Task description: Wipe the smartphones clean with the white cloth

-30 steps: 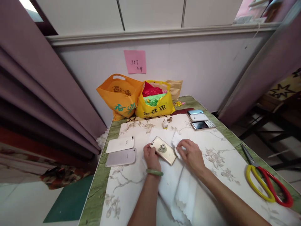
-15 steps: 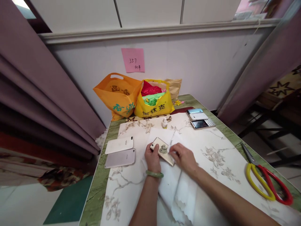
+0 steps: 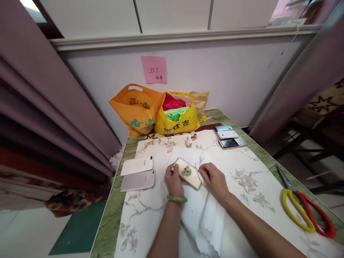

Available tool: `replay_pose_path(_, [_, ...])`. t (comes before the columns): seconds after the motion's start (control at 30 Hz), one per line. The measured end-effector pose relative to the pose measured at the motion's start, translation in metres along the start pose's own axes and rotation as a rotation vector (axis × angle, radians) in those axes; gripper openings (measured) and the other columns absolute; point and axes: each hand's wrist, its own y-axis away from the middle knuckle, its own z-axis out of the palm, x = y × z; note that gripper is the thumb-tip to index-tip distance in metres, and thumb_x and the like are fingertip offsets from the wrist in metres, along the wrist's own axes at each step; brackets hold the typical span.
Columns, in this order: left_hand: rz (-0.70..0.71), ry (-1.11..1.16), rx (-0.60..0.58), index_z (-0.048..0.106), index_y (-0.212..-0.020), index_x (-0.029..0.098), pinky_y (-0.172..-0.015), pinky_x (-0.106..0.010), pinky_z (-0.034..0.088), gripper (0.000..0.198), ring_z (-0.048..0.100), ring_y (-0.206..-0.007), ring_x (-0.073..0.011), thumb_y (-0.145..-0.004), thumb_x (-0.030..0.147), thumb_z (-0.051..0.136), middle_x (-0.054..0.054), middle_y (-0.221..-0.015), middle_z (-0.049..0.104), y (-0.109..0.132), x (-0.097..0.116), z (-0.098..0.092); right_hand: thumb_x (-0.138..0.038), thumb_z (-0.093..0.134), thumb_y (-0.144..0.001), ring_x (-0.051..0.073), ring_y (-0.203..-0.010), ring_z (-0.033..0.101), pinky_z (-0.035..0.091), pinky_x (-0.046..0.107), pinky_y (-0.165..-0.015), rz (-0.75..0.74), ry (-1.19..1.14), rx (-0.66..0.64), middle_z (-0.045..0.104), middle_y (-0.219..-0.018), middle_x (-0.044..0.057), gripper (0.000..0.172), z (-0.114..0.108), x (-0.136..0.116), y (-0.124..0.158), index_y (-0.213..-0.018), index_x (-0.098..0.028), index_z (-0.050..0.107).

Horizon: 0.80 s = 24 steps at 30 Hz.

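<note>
My left hand, with a green bangle at its wrist, grips a gold phone by its left end, thumb on top. The phone is tilted, its back facing up, and a grey-green patch or ornament sits on that back. Beside the phone's right edge, my right hand is pinched closed; whatever its fingertips hold is too small to make out. Under both hands lies a white cloth with a wavy edge. A small white bottle stands just beyond the phone.
Two phones, one white and one pale lilac, lie on the left. At the right back are a blue phone, a white phone and a keypad phone. Scissors rest at right. Orange and yellow bags stand behind.
My right hand has moved slightly right, away from the phone's back to its edge. The phone has turned a little in my left hand, its camera corner now covered.
</note>
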Motion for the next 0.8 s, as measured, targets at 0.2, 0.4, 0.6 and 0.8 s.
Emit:
replay_pose_path(0.2, [0.005,0.07,0.123,0.052,-0.091,0.02,-0.058,-0.024,0.043,0.035,0.057,-0.066,-0.0118,-0.067,0.04,0.068,0.003,-0.075,0.057,0.001,0.005,0.001,-0.046,0.051,-0.089,0.015,-0.061,0.052,0.043,0.026,-0.057,0.222,-0.328,0.232,0.059,-0.074,0.001,0.029,-0.005,0.012,0.002,-0.087,-0.019,0.062])
replay_pose_path(0.4, [0.075,-0.152,-0.079,0.052,-0.105,0.022,-0.058,-0.023,0.045,0.045,0.059,-0.07,-0.0139,-0.064,0.019,0.069,0.0,-0.087,0.063,0.015,0.014,-0.006,-0.052,0.056,-0.084,0.014,-0.054,0.048,0.038,0.024,-0.051,0.352,-0.378,0.226,0.058,-0.066,-0.001,0.034,-0.012,0.016,-0.015,-0.083,-0.019,0.064])
replay_pose_path(0.6, [0.074,-0.47,-0.386,0.058,-0.111,0.022,-0.063,-0.028,0.048,0.058,0.061,-0.07,-0.0171,-0.058,0.022,0.078,-0.002,-0.085,0.066,0.018,0.03,-0.013,-0.041,0.056,-0.086,0.016,-0.064,0.057,0.046,0.029,-0.063,0.079,-0.155,0.039,0.063,-0.084,0.004,0.024,-0.009,0.008,-0.014,-0.094,-0.021,0.067])
replay_pose_path(0.8, [0.119,-0.596,-0.597,0.054,-0.12,0.023,-0.076,-0.032,0.05,0.07,0.064,-0.085,-0.0204,-0.053,0.008,0.073,-0.005,-0.1,0.068,0.014,0.037,-0.02,-0.035,0.053,-0.088,0.016,-0.069,0.06,0.047,0.031,-0.069,0.045,0.019,0.074,0.062,-0.092,0.005,0.019,-0.006,0.011,-0.013,-0.092,-0.021,0.066])
